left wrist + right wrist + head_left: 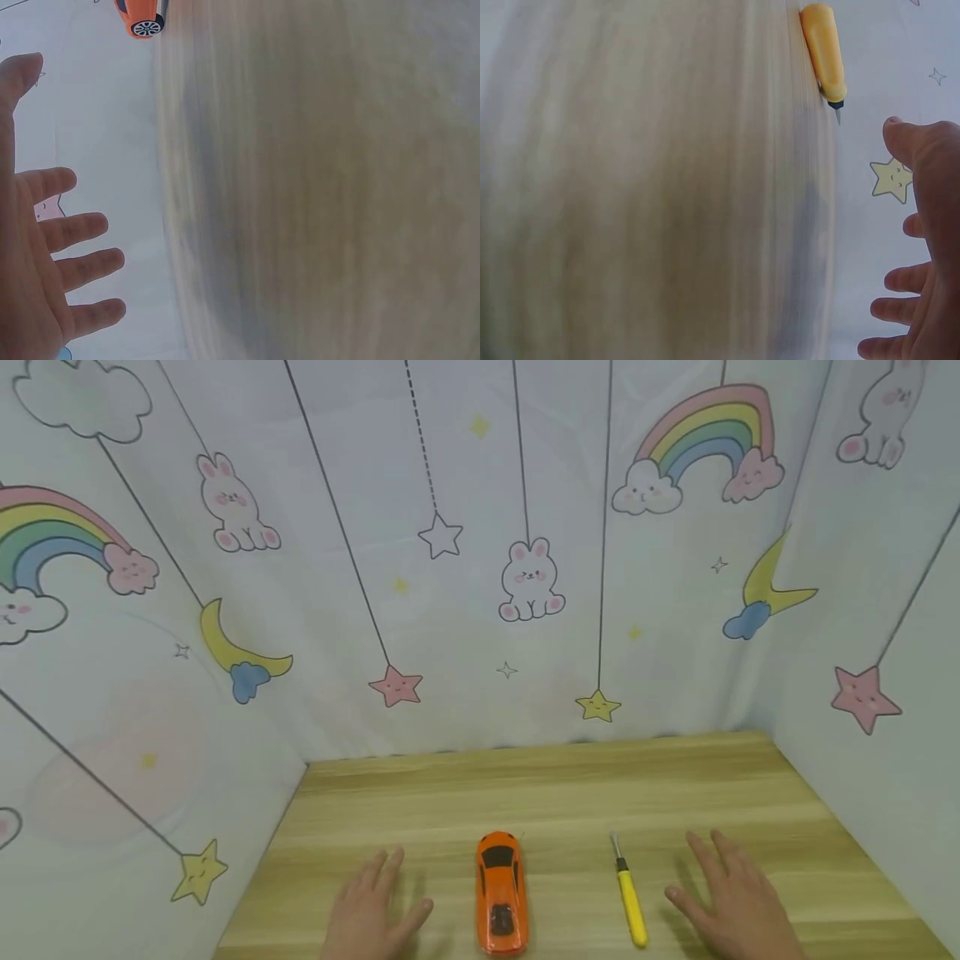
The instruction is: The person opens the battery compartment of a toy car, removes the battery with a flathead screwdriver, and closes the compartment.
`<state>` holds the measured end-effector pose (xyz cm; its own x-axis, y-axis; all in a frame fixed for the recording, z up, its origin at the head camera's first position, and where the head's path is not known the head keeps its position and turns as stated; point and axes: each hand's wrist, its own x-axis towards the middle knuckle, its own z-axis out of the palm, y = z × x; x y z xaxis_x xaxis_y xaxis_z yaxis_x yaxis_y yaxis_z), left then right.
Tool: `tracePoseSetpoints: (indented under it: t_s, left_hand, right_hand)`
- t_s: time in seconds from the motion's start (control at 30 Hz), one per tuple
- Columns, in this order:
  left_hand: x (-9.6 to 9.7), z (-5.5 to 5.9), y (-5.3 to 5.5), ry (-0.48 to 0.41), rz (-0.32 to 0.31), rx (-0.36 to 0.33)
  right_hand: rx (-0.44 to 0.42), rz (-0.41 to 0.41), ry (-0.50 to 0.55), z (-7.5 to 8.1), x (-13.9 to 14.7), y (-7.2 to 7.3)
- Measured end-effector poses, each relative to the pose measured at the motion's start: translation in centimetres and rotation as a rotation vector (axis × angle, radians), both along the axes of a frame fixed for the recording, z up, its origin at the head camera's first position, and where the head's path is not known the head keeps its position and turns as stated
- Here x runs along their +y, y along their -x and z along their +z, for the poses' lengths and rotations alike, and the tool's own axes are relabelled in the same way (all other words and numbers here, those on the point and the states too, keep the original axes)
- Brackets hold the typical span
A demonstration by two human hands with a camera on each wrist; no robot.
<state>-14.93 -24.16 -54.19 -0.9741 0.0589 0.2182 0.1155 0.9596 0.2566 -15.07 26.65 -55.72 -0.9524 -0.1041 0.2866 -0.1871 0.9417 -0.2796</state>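
An orange toy car (502, 893) with dark windows lies lengthwise on the wooden table, its wheel side showing at the top of the left wrist view (142, 19). To its right is a screwdriver (632, 906) with a yellow handle and a thin metal shaft pointing away from me. My left hand (371, 910) is left of the car, fingers spread and holding nothing. On the other side, my right hand (731, 902) is spread beside the screwdriver, thumb toward its handle (825, 52), apart from it and with nothing in its grasp.
The wood-grain table (540, 785) reaches back to a white curtain (465, 635) printed with rabbits, stars, moons and rainbows. The same printed cloth walls in the left (90, 710) and right (915, 777) sides.
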Motion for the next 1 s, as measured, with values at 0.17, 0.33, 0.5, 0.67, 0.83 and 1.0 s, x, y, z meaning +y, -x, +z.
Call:
tracePoseSetpoints:
  t_s: [0.17,0.33,0.5,0.67,0.83,1.0]
  left_hand:
    - [0.6,0.2,0.0,-0.056,0.002,-0.01]
    - [1.0,0.6,0.1,-0.081,0.004,-0.037]
    - [1.2,0.9,0.0,-0.107,0.022,-0.08]
    - [1.3,1.0,-0.2,-0.142,0.037,-0.089]
    - [1.4,0.4,0.2,-0.168,0.03,-0.086]
    - [1.9,0.1,0.2,-0.191,0.015,-0.077]
  right_hand:
    - [0.0,0.006,-0.001,0.3,-0.5,0.2]
    - [0.026,0.019,0.012,0.2,-1.2,0.5]
    - [0.015,0.031,0.033,0.1,-2.2,0.4]
    - [-0.038,0.032,0.047,0.3,-3.2,0.3]
    - [-0.017,0.04,0.049,0.5,-4.0,0.5]
    - [-0.009,0.058,0.059,0.4,-4.6,0.8]
